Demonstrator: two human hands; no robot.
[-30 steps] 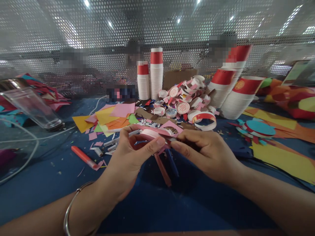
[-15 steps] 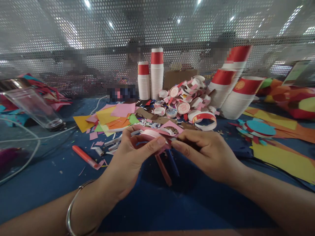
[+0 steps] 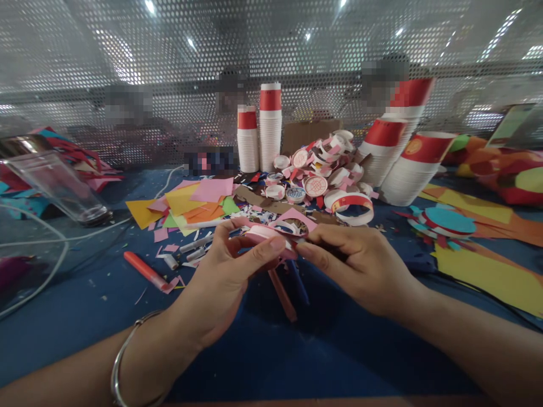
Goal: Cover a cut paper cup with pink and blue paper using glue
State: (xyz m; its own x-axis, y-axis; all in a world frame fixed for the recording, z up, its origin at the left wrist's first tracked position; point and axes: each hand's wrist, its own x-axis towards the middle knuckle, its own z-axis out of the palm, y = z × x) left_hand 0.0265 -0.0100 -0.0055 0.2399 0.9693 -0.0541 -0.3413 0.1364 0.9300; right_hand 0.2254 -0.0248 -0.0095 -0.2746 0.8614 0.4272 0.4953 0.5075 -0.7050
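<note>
Between my two hands is a pink and white paper piece [image 3: 263, 232], round at its left part. My left hand [image 3: 229, 265] grips it, thumb on top and fingers curled behind. My right hand [image 3: 360, 265] pinches its right side between thumb and fingers; the fingertips partly hide the grip. Below the piece, a brown-red stick [image 3: 282, 297] and a blue stick [image 3: 299, 285] lie on the blue table [image 3: 263, 362]. Just behind my right hand stands a cut cup ring [image 3: 353, 209], beside a heap of cut cup bottoms [image 3: 316, 185].
Stacked paper cups [image 3: 270, 135] stand at the back, with more leaning stacks [image 3: 401, 175] to the right. Coloured paper sheets [image 3: 186, 200], a red marker [image 3: 144, 270] and a clear bottle [image 3: 63, 183] are on the left. Yellow paper [image 3: 483, 277] and a blue-topped disc [image 3: 449, 219] lie right.
The pink and white piece has tilted slightly between my hands, and its pink edge sits a little differently. Both hands keep hold of it in nearly the same place.
</note>
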